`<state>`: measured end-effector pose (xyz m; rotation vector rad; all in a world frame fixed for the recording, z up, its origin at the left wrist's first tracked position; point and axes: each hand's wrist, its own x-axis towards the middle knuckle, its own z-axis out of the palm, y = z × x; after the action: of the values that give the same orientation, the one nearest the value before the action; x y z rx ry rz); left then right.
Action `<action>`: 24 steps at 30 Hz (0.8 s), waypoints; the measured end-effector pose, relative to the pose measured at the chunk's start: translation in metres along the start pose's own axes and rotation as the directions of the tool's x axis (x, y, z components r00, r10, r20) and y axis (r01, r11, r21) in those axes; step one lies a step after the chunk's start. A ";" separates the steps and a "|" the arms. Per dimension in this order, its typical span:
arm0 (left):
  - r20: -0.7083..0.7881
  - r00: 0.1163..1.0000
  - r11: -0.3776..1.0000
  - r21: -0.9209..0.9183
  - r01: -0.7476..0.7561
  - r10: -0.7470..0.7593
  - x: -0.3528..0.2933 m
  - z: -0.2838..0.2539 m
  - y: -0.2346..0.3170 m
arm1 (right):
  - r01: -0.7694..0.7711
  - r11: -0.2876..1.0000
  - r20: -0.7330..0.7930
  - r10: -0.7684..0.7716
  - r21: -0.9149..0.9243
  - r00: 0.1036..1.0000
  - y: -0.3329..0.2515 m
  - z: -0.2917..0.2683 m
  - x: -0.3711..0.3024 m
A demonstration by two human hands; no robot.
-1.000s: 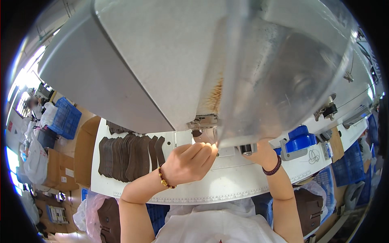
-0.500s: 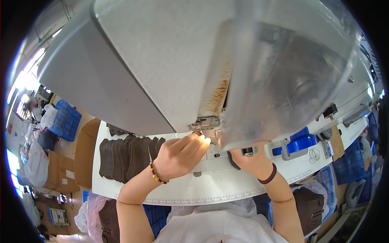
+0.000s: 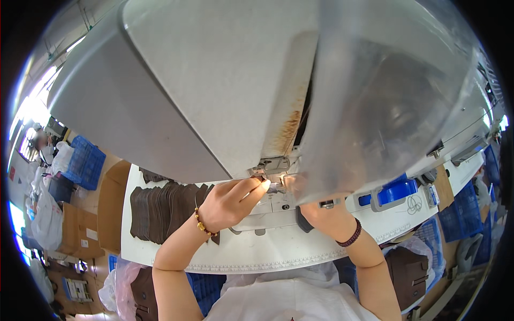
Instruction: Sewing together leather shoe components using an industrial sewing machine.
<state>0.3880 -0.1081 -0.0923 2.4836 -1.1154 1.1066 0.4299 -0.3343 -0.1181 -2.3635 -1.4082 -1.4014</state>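
Observation:
In front of me is a large grey sewing machine head [image 3: 214, 80], with its metal presser foot [image 3: 274, 165] low over the white bed. My left hand [image 3: 227, 203] is pinched just left of the foot, on a dark brown piece [image 3: 258, 174] that its fingers mostly cover. My right hand [image 3: 327, 218] is right of the foot. Its fingers are curled partly out of sight behind the clear plastic cover [image 3: 375, 117] and a small metal knob [image 3: 326, 204]. Beside it a dark flat edge [image 3: 303, 220] shows; whether it belongs to the same piece is unclear.
Left on the white table [image 3: 289, 251] stands a row of dark brown curved pieces [image 3: 163, 211]. A blue object [image 3: 397, 190] and loose thread [image 3: 414, 204] lie at right. Cardboard boxes [image 3: 80, 230] and blue crates [image 3: 84, 162] stand beyond, at left.
Both hands have shifted slightly left, the right one also a little nearer to me. A dark tip now shows below my left wrist. The view has tilted slightly.

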 end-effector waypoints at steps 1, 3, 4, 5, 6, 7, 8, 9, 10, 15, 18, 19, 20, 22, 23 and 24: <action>-0.014 1.000 1.000 0.006 -0.003 0.003 -0.001 0.002 -0.001 | -0.021 0.997 0.033 0.018 0.080 0.999 0.001 0.000 0.000; -0.043 0.999 0.999 0.033 -0.009 0.011 -0.004 0.006 -0.004 | -0.033 0.988 0.010 0.032 0.151 0.999 0.003 -0.001 -0.001; -0.055 0.998 0.999 0.035 -0.008 0.010 -0.005 0.008 -0.007 | -0.068 0.978 0.042 0.061 0.200 0.997 0.004 -0.001 0.000; -0.075 0.997 0.999 0.041 -0.012 0.015 -0.006 0.011 -0.010 | -0.071 0.975 0.048 0.062 0.210 0.997 0.006 0.000 0.000; -0.083 0.997 0.998 0.056 -0.003 0.007 -0.008 0.013 -0.011 | -0.048 0.983 0.049 0.040 0.177 0.998 0.008 0.001 0.001; -0.098 0.995 0.998 0.064 -0.020 0.026 -0.010 0.015 -0.012 | -0.091 0.958 0.055 0.079 0.273 0.995 0.009 0.003 0.002; -0.099 0.995 0.996 0.084 -0.024 0.033 -0.011 0.016 -0.014 | -0.108 0.939 0.054 0.096 0.327 0.994 0.010 0.005 0.003; -0.104 0.993 0.993 0.114 -0.038 0.050 -0.013 0.017 -0.015 | -0.122 0.921 0.057 0.109 0.370 0.992 0.011 0.007 0.005; -0.100 0.994 0.993 0.108 -0.038 0.049 -0.014 0.018 -0.016 | -0.118 0.920 0.043 0.110 0.373 0.993 0.012 0.008 0.005; -0.090 0.994 0.989 0.140 -0.043 0.056 -0.019 0.022 -0.018 | -0.149 0.916 0.061 0.136 0.372 0.989 0.010 0.010 0.002; -0.088 0.996 0.992 0.124 -0.006 0.017 -0.022 0.024 -0.018 | -0.151 0.919 0.080 0.130 0.363 0.988 0.008 0.012 -0.003; -0.063 0.998 0.996 0.092 0.014 -0.008 -0.023 0.024 -0.018 | -0.199 0.870 0.100 0.172 0.452 0.980 0.008 0.014 -0.005; -0.038 0.999 0.997 0.075 0.025 -0.022 -0.023 0.024 -0.019 | -0.244 0.809 0.124 0.210 0.534 0.970 0.007 0.016 -0.007; 0.006 0.999 0.998 0.054 0.041 -0.041 -0.024 0.024 -0.020 | -0.295 0.747 0.159 0.251 0.595 0.955 0.006 0.019 -0.014; 0.029 0.998 0.998 0.051 0.046 -0.047 -0.024 0.024 -0.020 | -0.304 0.754 0.165 0.257 0.582 0.952 0.005 0.020 -0.017; 0.058 0.996 0.996 0.048 0.070 -0.073 -0.024 0.023 -0.020 | -0.309 0.772 0.178 0.252 0.556 0.951 0.004 0.021 -0.021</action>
<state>0.4049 -0.0917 -0.1231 2.5864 -1.0185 1.0569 0.4433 -0.3414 -0.1434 -2.1203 -1.2011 -0.6583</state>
